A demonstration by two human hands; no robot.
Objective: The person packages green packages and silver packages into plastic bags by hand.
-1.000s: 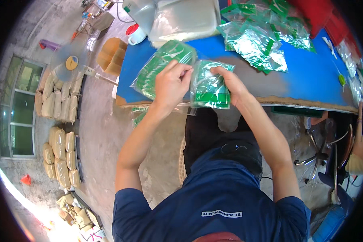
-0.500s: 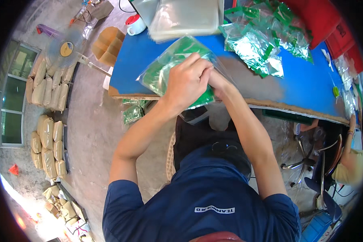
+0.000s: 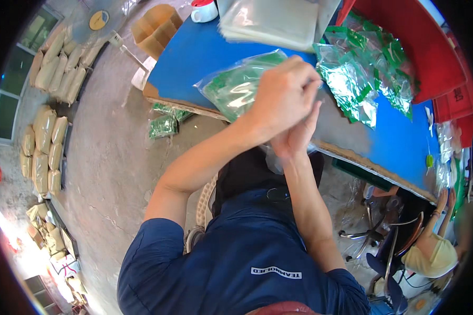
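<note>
Left hand (image 3: 283,97) curling shut over right hand (image 3: 298,134), probably pinching clear bag of green parts (image 3: 234,86) at blue tabletop (image 3: 194,58) near edge, keeping it steady.

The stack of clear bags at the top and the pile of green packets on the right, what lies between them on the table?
In the head view, nothing: only a narrow bare strip of blue table separates the stack of clear bags from the pile of green packets.

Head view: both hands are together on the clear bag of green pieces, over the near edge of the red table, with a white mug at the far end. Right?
Not quite. The head view shows the table is blue, not red. The left hand and right hand do meet on the clear bag of green pieces over the near edge, and the white mug is at the far end.
</note>
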